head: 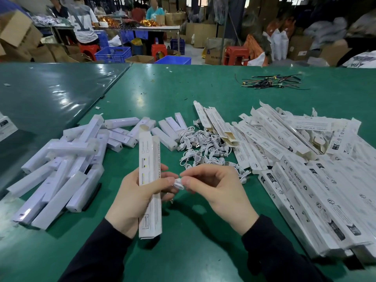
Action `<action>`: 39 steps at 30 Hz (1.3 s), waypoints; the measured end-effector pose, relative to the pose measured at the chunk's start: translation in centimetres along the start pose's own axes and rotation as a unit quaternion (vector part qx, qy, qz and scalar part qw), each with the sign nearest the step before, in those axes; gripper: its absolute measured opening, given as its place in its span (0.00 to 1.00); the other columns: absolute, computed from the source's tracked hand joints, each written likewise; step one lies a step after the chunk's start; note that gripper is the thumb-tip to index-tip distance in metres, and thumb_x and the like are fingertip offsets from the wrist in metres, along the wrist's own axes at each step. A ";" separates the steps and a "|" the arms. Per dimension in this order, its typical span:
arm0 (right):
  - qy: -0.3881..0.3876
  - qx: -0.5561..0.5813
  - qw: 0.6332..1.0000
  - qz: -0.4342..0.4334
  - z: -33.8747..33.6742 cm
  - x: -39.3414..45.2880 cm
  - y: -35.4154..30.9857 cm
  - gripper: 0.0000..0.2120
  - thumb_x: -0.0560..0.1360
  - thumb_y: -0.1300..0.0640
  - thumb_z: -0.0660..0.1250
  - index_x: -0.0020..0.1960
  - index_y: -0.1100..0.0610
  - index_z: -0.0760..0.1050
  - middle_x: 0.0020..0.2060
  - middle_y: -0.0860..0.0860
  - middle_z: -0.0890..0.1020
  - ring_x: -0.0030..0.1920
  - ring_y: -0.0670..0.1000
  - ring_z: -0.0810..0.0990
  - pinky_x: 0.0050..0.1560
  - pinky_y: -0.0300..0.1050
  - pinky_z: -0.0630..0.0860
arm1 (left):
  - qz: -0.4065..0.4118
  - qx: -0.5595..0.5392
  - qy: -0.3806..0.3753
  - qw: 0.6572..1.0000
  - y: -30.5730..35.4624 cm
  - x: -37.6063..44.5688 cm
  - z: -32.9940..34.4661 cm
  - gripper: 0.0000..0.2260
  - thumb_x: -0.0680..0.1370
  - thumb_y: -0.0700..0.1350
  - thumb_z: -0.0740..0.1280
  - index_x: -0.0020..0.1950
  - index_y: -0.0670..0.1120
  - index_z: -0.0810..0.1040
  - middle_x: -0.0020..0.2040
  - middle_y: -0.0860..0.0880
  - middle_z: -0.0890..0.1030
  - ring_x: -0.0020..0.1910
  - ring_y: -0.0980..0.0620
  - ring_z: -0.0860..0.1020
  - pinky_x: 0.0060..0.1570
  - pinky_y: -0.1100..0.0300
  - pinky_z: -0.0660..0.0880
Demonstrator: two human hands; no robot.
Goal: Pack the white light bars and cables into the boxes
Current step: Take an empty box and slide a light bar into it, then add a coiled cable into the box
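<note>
My left hand (134, 198) grips a long white printed box (149, 186), held upright with its top flap open. My right hand (215, 186) pinches a small coiled white cable (180, 183) just right of the box, and my left fingertips touch the cable too. A pile of white light bars (67, 159) lies on the left of the green table (193, 251). Loose white cables (203, 145) are heaped in the middle. Flat and folded white boxes (305, 159) cover the right side.
A tangle of dark and coloured wires (270, 82) lies at the far right of the table. A darker green table (50, 94) adjoins on the left. Beyond are people at other tables, blue crates (114, 53), red stools and cardboard boxes.
</note>
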State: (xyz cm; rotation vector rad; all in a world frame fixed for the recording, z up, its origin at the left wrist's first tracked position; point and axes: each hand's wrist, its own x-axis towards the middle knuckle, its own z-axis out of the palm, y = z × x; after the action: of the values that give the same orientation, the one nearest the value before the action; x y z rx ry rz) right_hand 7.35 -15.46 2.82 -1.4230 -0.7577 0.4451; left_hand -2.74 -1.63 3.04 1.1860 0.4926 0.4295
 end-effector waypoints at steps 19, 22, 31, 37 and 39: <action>-0.201 0.276 0.877 0.337 -1.4 0.2 -1.3 0.19 0.68 0.52 0.75 0.57 0.58 0.83 0.51 0.55 0.85 0.43 0.48 0.83 0.42 0.36 0.79 | 0.029 0.018 -0.088 0.996 0.4 -1.2 0.7 0.16 0.54 0.40 0.80 0.38 0.49 0.83 0.34 0.38 0.82 0.17 0.54 0.69 0.18 0.68 0.67; -0.246 0.280 0.855 0.360 -1.3 0.0 -1.5 0.20 0.66 0.47 0.73 0.56 0.52 0.84 0.45 0.54 0.85 0.41 0.49 0.84 0.41 0.35 0.78 | 0.038 0.024 -0.098 0.994 0.4 -1.3 0.7 0.16 0.53 0.43 0.80 0.39 0.51 0.83 0.33 0.41 0.82 0.17 0.53 0.69 0.19 0.68 0.67; -0.058 0.208 0.935 0.281 -0.4 0.5 -0.7 0.14 0.60 0.48 0.76 0.38 0.58 0.85 0.33 0.54 0.83 0.28 0.43 0.78 0.29 0.31 0.73 | 0.073 0.047 -0.036 0.996 -0.1 -0.7 0.8 0.19 0.58 0.35 0.81 0.45 0.40 0.78 0.43 0.39 0.85 0.18 0.54 0.65 0.20 0.66 0.65; 0.069 0.167 0.979 0.093 -2.5 1.0 -1.3 0.09 0.70 0.54 0.70 0.41 0.58 0.86 0.38 0.54 0.84 0.35 0.45 0.79 0.37 0.34 0.77 | -0.075 0.112 -0.136 0.981 -0.5 -0.9 0.5 0.17 0.71 0.44 0.75 0.53 0.38 0.75 0.40 0.39 0.81 0.20 0.53 0.64 0.20 0.66 0.64; 0.064 0.144 0.986 0.061 -3.0 1.2 -1.7 0.09 0.70 0.53 0.69 0.43 0.57 0.86 0.38 0.53 0.84 0.36 0.45 0.79 0.36 0.35 0.77 | -0.111 0.102 -0.179 0.972 -0.6 -1.1 0.5 0.16 0.72 0.45 0.72 0.55 0.39 0.75 0.38 0.39 0.80 0.20 0.53 0.64 0.21 0.66 0.64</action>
State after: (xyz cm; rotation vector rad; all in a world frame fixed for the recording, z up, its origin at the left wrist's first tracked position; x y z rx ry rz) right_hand 9.98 -17.00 4.74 -1.2165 -0.4812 0.5306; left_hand -3.30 -2.77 2.75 1.3549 0.3550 -0.0322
